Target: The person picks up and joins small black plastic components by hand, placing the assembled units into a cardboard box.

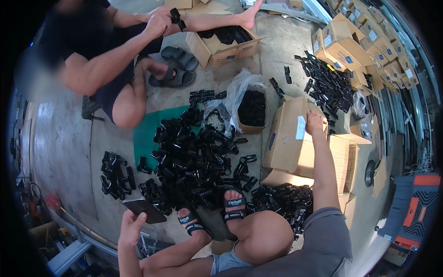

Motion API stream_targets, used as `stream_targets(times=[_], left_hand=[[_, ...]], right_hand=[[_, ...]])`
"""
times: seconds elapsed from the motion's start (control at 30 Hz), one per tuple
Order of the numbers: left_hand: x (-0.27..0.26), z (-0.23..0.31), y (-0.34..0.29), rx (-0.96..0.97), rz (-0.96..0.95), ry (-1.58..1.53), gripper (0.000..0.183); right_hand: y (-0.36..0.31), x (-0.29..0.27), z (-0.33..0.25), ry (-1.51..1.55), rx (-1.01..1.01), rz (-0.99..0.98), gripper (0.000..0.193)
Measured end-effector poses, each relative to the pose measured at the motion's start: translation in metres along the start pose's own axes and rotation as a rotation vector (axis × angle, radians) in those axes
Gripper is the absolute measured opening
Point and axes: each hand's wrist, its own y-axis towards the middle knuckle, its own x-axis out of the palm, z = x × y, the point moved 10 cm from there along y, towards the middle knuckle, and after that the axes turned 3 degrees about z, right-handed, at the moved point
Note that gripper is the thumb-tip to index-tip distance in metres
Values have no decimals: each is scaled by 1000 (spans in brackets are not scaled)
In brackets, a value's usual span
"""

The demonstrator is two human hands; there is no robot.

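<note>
My left hand [132, 227] is closed around a dark, flat smartphone [146, 211], with the thumb on its face. It is held low at the left, above the floor. On the right, my outstretched right hand [315, 123] grips the upper edge of a tilted cardboard box [287, 138]. Its fingertips are partly hidden by the edge. A large heap of black plastic clamp-like parts [189, 161] lies between my feet and the other person. More of these black parts [284, 203] are piled beside my right leg, below the box.
Another person [92, 69] sits opposite, holding a black part [176, 18] in both hands. A box of small dark pieces [252, 108] has plastic film beside it. An open carton [226, 55], another black pile [327, 85] and stacked cartons [378, 41] stand farther off. An orange-black case [413, 212] lies right.
</note>
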Motion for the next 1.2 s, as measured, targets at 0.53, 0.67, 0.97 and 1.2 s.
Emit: stream_targets(times=[0.53, 0.67, 0.97, 1.2], left_hand=[[40, 54, -49, 314, -156, -34, 36], [48, 116, -84, 620, -96, 143, 37], [-2, 182, -179, 1019, 326, 802, 29], [-195, -18, -212, 527, 866, 309, 23]], right_hand=[[-299, -426, 55, 844, -22, 1163, 20], [-329, -453, -62, 828, -474, 904, 18], [-440, -450, -342, 1031, -1457, 326, 29], [-455, -400, -394, 1004, -1268, 218, 58]])
